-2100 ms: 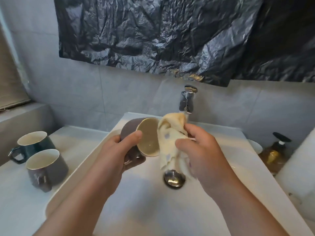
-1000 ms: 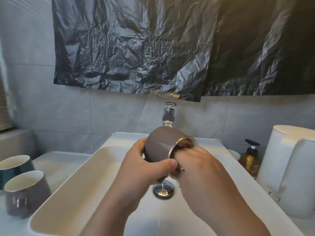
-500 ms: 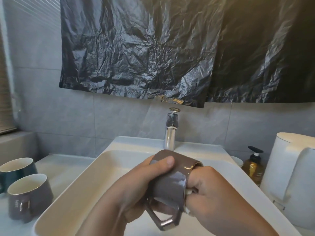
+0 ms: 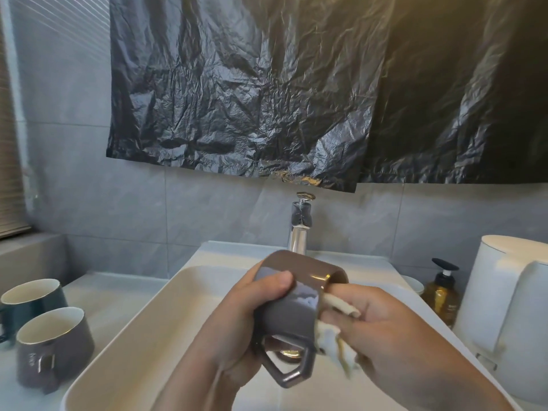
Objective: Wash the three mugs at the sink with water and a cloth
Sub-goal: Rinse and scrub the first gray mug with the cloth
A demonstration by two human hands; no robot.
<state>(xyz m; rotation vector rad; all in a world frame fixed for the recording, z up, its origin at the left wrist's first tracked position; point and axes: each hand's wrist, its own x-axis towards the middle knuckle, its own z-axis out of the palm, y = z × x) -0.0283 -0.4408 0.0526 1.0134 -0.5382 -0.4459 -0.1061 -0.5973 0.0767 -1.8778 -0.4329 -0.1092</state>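
Note:
Over the white sink (image 4: 139, 327), my left hand (image 4: 237, 318) grips a brown mug (image 4: 292, 304) lying on its side, handle down and mouth to the right. My right hand (image 4: 382, 330) holds a cream cloth (image 4: 336, 336) at the mug's mouth; part of the cloth hangs below. A second brown mug (image 4: 52, 348) and a dark teal mug (image 4: 32, 301) stand upright on the counter at the left. The chrome tap (image 4: 301, 229) rises behind the held mug. No running water is visible.
A black plastic sheet (image 4: 296, 93) hangs on the tiled wall above the tap. An amber pump bottle (image 4: 440, 295) and a tall white appliance (image 4: 510, 310) stand to the right of the sink. A window blind is at the far left edge.
The mug has been turned so its handle points down. My right hand has drawn back a little, so more of the cloth shows at the mug's mouth.

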